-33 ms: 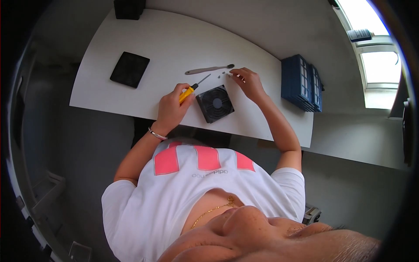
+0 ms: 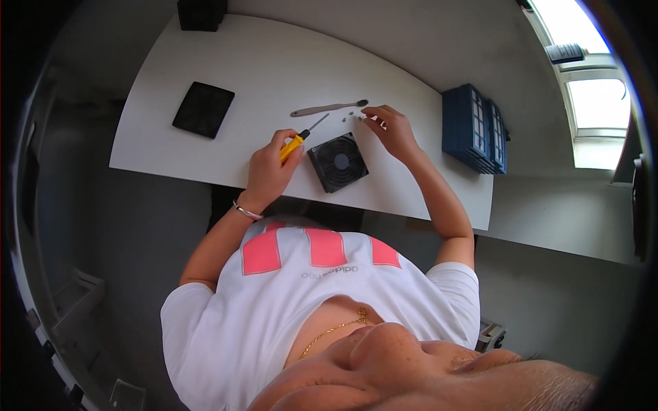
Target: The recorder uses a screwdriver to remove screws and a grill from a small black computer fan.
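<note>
My left hand [image 2: 266, 170] is wrapped round the yellow handle of a screwdriver [image 2: 290, 148]. Its metal shaft points up and to the right above the white table, its tip touching nothing. A square black fan with a round ringed guard [image 2: 329, 156] lies flat between my hands. Beyond it rest several small grey pieces that look like screws [image 2: 351, 114]. My right hand [image 2: 394, 131] is just right of these, thumb and fingers curved and slightly apart, with one small piece beside the fingertips. Whether the fingers touch that piece cannot be made out.
A toothbrush with a grey handle [image 2: 317, 110] lies behind the small pieces. To the left is a flat black square panel [image 2: 203, 109] on the white table [image 2: 154, 140]. A black box [image 2: 202, 15] stands at the far left corner, and a blue slatted container [image 2: 460, 127] at the right edge.
</note>
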Demonstrator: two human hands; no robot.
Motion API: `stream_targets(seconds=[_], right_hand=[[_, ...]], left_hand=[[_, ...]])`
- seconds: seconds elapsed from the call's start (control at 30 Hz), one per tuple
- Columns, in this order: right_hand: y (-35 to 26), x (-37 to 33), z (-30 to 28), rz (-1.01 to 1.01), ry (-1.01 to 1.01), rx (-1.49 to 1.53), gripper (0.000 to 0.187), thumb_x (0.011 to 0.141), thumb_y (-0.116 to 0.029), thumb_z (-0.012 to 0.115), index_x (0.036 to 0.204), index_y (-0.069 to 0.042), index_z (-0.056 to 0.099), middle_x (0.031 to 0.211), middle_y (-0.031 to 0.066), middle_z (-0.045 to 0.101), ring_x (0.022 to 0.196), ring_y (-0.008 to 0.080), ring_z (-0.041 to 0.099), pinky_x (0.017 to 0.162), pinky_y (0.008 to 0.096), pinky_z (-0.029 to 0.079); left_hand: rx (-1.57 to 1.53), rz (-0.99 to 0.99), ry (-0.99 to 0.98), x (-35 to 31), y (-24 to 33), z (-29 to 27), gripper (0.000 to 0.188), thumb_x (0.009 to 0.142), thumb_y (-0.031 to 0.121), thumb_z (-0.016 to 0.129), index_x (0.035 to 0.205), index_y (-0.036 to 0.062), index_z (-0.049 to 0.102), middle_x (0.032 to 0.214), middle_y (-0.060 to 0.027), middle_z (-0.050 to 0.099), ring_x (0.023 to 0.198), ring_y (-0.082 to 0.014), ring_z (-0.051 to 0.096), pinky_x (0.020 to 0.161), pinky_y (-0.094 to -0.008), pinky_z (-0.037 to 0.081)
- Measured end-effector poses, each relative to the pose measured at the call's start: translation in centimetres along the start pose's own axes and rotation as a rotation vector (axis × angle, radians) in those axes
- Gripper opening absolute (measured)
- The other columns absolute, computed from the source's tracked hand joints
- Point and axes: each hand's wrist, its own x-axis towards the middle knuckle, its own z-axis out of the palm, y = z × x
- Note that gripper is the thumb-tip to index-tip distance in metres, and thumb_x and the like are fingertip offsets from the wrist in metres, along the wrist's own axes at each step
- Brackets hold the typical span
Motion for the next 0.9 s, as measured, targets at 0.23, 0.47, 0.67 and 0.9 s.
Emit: stream_targets(seconds=[0.23, 0.47, 0.67, 0.9], right_hand=[[-5.7, -3.3, 0.2, -0.450, -0.370, -0.107, 0.102, 0.063, -0.050, 0.088, 0.145, -0.011, 0.043, 0.144, 0.0156, 0.046, 0.136, 0.0322, 0.042, 0.111, 0.0453, 0.037], [-4.8, -7.2, 4.7, -0.284, 0.032, 0.023, 0.109, 0.061, -0.052, 0.088, 0.145, -0.004, 0.039, 0.143, 0.0151, 0.043, 0.134, 0.0363, 0.039, 0.108, 0.0496, 0.032], [-5.5, -8.1, 5.9, -0.201, 0.161, 0.026, 0.102, 0.065, -0.055, 0.083, 0.144, -0.006, 0.042, 0.135, 0.0146, 0.047, 0.128, 0.0351, 0.043, 0.106, 0.0496, 0.031], [-5.8, -8.4, 6.8, -0.153, 0.243, 0.084, 0.100, 0.065, -0.052, 0.084, 0.143, -0.006, 0.043, 0.133, 0.0138, 0.048, 0.128, 0.0343, 0.042, 0.106, 0.0490, 0.031]], left_hand=[[-0.071, -0.025, 0.047, -0.1, -0.1, -0.2, 0.027, 0.095, 0.011, 0.060, 0.121, 0.0043, 0.053, 0.073, -0.0109, 0.059, 0.058, -0.0244, 0.059, 0.057, -0.0336, 0.046], [-0.039, -0.029, 0.006, 0.2, 0.4, -0.8, 0.028, 0.094, 0.011, 0.063, 0.121, 0.0053, 0.056, 0.075, -0.0091, 0.058, 0.060, -0.0198, 0.057, 0.057, -0.0308, 0.045], [0.167, 0.218, -0.240, 2.4, 2.9, -4.6, 0.023, 0.093, 0.014, 0.067, 0.114, 0.0055, 0.065, 0.093, -0.0105, 0.068, 0.075, -0.0195, 0.065, 0.064, -0.0299, 0.050], [0.541, 0.344, -0.474, 4.8, 6.1, -6.0, 0.022, 0.091, 0.011, 0.067, 0.112, 0.0050, 0.066, 0.089, -0.0123, 0.066, 0.074, -0.0267, 0.066, 0.064, -0.0328, 0.051]])
